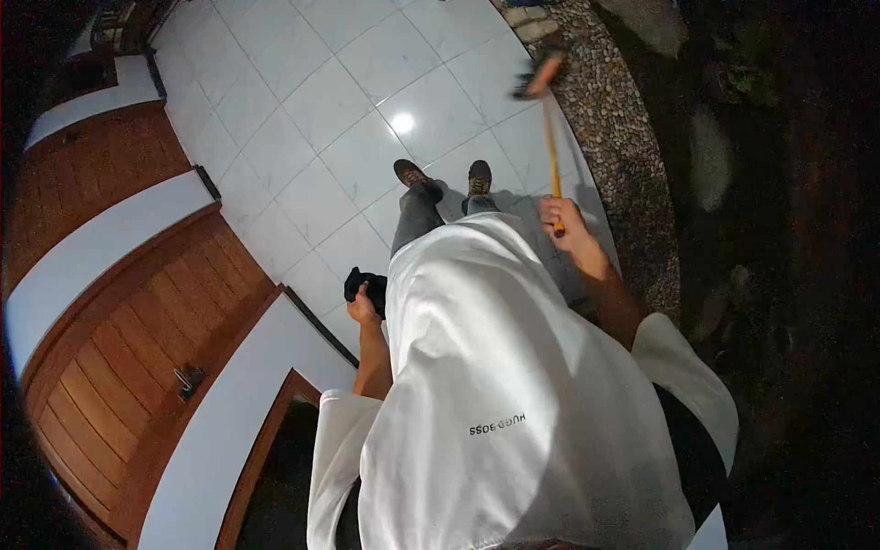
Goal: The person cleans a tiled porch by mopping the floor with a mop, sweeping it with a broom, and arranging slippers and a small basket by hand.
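My right hand [566,223] is closed around the upper end of a broom's yellow handle [551,147]. The broom head [543,75], orange with dark bristles, is blurred and hangs over the edge where the tiles meet the pebbles. By my left side, my left hand [364,304] is wrapped around a bunched black cloth [368,286]. Part of that cloth is hidden behind my white shirt [477,348]. My brown shoes [442,181] stand on the tiles between the two hands.
Glossy white floor tiles [321,110] stretch ahead. A curved pebble border [600,101] runs along the right, with a dark garden [752,229] beyond it. To the left are a white wall [229,403] and a wooden door [137,357] with a metal handle [188,380].
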`<state>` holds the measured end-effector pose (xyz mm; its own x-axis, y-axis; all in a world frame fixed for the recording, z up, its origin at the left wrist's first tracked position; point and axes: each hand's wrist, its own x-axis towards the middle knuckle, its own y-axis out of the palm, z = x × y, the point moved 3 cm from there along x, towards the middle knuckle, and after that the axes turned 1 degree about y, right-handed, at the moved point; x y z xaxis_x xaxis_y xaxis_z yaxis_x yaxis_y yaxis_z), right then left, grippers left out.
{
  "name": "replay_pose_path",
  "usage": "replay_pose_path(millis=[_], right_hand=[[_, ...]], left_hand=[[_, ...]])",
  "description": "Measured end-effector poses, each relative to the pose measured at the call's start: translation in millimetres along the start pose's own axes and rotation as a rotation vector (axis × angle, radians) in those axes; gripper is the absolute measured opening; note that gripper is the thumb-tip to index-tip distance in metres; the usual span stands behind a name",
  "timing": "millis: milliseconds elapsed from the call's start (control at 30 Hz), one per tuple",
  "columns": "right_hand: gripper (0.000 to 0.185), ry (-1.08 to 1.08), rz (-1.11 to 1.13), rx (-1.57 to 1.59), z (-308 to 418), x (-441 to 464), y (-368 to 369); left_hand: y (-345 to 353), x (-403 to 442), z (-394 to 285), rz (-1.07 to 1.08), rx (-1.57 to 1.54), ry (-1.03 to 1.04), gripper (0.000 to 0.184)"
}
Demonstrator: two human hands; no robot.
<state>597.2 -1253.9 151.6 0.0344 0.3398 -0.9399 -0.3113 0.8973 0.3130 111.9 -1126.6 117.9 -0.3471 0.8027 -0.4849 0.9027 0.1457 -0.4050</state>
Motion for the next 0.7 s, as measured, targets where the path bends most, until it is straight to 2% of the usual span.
replay_pose_path(millis=[33,67,100,133,200,267,333,400,467,500,567,633,700], right_hand=[[0.016,0.004,0.000,-0.001,-1,-2,0],[0.018,0.109,0.118,0.112,-6,0,8],[0.019,0.212,0.233,0.230,-10,0,13],[0.019,0.265,0.267,0.146,-15,13,9],[0.018,0.289,0.245,0.104,-13,26,-4],[0.017,0.324,0.219,0.053,-9,38,-22],[0.017,0.194,0.121,0.020,13,40,-63],[0.008,-0.151,-0.117,-0.107,39,14,-86],[0.008,-0.189,-0.282,-0.447,58,40,-125],[0.008,-0.189,-0.277,-0.453,63,51,-133],[0.007,-0.268,-0.437,-0.677,76,55,-123],[0.007,-0.223,-0.454,-0.617,75,56,-111],[0.009,-0.397,-0.370,-0.538,75,53,-85]], left_hand=[[8,-8,0,0.021,-0.015,0.032,0.021],[10,-5,8,-0.119,0.101,-0.125,0.024],[6,-10,13,-0.118,0.110,-0.126,0.024],[10,-14,12,-0.060,0.064,-0.117,0.024],[17,-18,10,0.003,0.017,-0.102,0.025],[13,-22,6,-0.051,-0.017,-0.132,0.025],[11,-41,-7,-0.080,-0.001,-0.119,0.025],[2,-55,-4,-0.114,0.006,-0.104,0.025],[-8,-55,13,-0.081,0.031,0.001,0.027],[-13,-57,19,-0.088,0.027,0.001,0.027],[-20,-65,30,-0.105,0.194,-0.112,0.030],[-15,-73,39,0.062,-0.414,-0.032,0.028],[-27,-67,55,-0.134,0.235,-0.194,0.030]])
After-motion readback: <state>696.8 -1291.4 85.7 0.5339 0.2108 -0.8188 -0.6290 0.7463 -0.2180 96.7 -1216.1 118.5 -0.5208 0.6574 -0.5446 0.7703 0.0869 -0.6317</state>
